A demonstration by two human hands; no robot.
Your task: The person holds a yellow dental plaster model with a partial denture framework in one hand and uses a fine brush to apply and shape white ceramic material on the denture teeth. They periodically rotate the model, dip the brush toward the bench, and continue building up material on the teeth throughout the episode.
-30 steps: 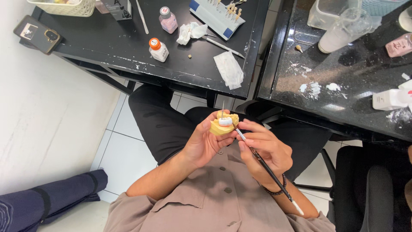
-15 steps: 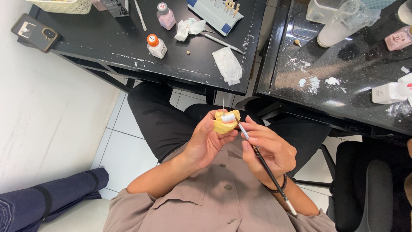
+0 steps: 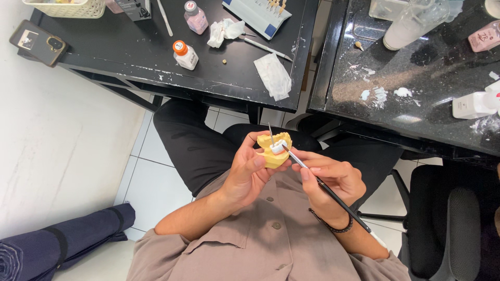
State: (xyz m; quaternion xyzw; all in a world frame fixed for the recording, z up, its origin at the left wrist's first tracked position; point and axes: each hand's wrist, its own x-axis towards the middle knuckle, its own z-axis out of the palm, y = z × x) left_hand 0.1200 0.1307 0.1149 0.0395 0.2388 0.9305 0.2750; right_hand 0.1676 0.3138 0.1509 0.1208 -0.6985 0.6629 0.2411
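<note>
- Above the lap: left hand [image 3: 245,174], fingers clamped round yellow dental model [image 3: 274,151]; white tooth [image 3: 277,146] on top
- right hand [image 3: 333,182], fingers pinched on thin black brush [image 3: 328,191]; tip touching tooth

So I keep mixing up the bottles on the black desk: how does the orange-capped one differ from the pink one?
The orange-capped bottle has a white body and stands near the black desk's front edge, apart from other things. The pink bottle has a see-through pinkish body and a pale cap, and stands further back, beside a crumpled tissue. Both are small, capped, and out of both hands' grasp.
</note>
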